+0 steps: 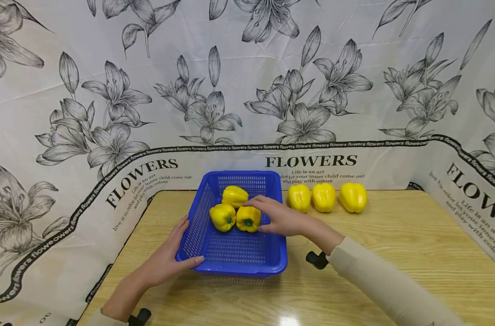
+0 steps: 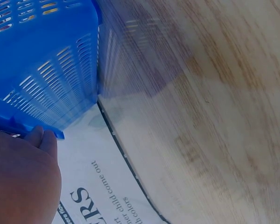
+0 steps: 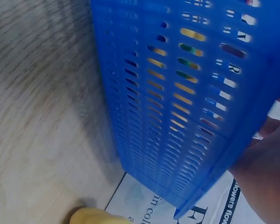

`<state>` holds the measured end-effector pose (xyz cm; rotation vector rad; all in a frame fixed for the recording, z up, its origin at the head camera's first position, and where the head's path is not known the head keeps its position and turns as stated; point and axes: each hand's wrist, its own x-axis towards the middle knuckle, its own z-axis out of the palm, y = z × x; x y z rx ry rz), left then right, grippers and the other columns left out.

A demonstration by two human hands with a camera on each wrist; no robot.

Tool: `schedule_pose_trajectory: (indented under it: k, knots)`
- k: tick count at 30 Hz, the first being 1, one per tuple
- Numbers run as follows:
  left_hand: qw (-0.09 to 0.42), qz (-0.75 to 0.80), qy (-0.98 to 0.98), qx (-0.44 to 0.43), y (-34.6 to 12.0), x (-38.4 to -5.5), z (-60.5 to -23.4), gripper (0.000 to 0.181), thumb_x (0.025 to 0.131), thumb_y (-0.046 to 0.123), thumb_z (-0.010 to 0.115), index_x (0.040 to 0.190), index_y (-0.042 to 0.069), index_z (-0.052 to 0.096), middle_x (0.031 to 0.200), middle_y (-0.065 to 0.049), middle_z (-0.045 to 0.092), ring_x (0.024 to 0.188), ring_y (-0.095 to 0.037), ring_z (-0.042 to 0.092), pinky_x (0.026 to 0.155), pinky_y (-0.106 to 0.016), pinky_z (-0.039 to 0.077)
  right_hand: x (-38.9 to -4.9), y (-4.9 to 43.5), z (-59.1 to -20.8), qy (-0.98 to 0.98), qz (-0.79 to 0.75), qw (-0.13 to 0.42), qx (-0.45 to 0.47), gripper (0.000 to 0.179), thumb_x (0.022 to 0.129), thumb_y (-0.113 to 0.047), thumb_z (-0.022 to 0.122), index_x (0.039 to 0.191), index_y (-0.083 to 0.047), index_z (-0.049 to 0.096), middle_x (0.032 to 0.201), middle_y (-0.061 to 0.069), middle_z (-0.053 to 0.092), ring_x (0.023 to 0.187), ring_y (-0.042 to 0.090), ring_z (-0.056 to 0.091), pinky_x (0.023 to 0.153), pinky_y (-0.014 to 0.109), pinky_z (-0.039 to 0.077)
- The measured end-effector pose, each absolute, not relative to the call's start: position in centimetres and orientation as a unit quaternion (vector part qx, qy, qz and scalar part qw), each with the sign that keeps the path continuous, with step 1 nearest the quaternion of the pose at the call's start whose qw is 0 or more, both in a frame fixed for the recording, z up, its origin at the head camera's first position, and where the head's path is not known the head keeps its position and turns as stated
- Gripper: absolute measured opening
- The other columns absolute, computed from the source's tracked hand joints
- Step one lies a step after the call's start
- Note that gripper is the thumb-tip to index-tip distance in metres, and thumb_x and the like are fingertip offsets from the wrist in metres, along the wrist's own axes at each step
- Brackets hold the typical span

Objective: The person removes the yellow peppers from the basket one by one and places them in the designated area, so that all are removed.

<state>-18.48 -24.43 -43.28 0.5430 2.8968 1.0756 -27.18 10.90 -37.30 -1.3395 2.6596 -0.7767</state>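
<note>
A blue plastic basket (image 1: 235,267) with slotted walls stands on the table, holding three yellow bell peppers. One bell pepper (image 1: 235,196) lies at the back, another bell pepper (image 1: 222,217) is at the left, and a third bell pepper (image 1: 248,219) is at the right, its green stem facing me. My left hand (image 1: 170,258) grips the basket's left rim, thumb on top and fingers outside. Reaching over the right rim, my right hand (image 1: 278,217) holds the right bell pepper between fingers and thumb. In the right wrist view, the basket wall hides most of that grasp.
Right of the basket, three more yellow bell peppers stand in a row along the table's back edge: one bell pepper (image 1: 299,198), a second bell pepper (image 1: 324,197) and a third bell pepper (image 1: 353,197). A flower-printed cloth (image 1: 215,136) hangs behind the wooden table (image 1: 394,253).
</note>
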Motion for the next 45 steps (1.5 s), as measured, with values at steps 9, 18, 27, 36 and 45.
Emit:
schedule_pose_trajectory:
  k: [9,18,27,36,45]
  knots:
    - [0.0,0.34,0.924,0.175,-24.4,-18.5,-43.3,0.106,0.09,0.054,0.072,0.166,0.02,0.007,0.173,-0.004,0.001,0.154,-0.041,0.017,0.115,-0.069,0.026,-28.1,9.2,-38.1,0.891,-0.164,0.062,-0.419,0.072,0.088,0.007,0.069,0.154,-0.014,0.046,0.155,0.014,0.041,0.144,0.038,0.038,0.105,0.054,0.047]
    - [-0.003,0.343,0.921,0.185,-24.4,-18.3,-43.2,0.105,0.091,0.052,0.073,0.166,0.015,0.01,0.172,-0.007,0.004,0.154,-0.041,0.017,0.115,-0.069,0.026,-28.7,8.1,-39.0,0.911,-0.082,0.068,-0.398,0.085,0.085,0.015,0.058,0.157,-0.026,0.042,0.166,0.005,0.03,0.151,0.033,0.03,0.104,0.061,0.045]
    - [0.001,0.347,0.921,0.177,-24.5,-18.4,-43.4,0.105,0.091,0.053,0.072,0.166,0.017,0.008,0.173,-0.004,0.002,0.154,-0.04,0.016,0.115,-0.07,0.026,-28.7,7.5,-39.2,0.921,-0.01,0.05,-0.385,0.084,0.087,0.012,0.063,0.155,-0.033,0.046,0.158,0.002,0.041,0.133,0.031,0.048,0.089,0.044,0.052]
    - [0.0,0.35,0.919,0.18,-24.3,-18.5,-43.3,0.104,0.091,0.051,0.073,0.166,0.017,0.008,0.172,-0.006,0.002,0.154,-0.042,0.015,0.114,-0.071,0.026,-29.0,7.7,-39.3,0.912,-0.047,0.036,-0.405,0.068,0.084,-0.031,0.085,0.146,-0.025,0.058,0.123,0.002,0.056,0.102,0.02,0.057,0.078,0.039,0.051]
    - [-0.002,0.348,0.921,0.177,-24.4,-18.3,-43.2,0.105,0.091,0.052,0.073,0.166,0.015,0.01,0.172,-0.007,0.002,0.154,-0.042,0.016,0.114,-0.071,0.026,-29.3,8.3,-39.6,0.905,-0.16,0.037,-0.393,0.078,0.077,-0.051,0.085,0.141,-0.016,0.059,0.129,-0.004,0.06,0.109,0.012,0.057,0.094,0.039,0.049]
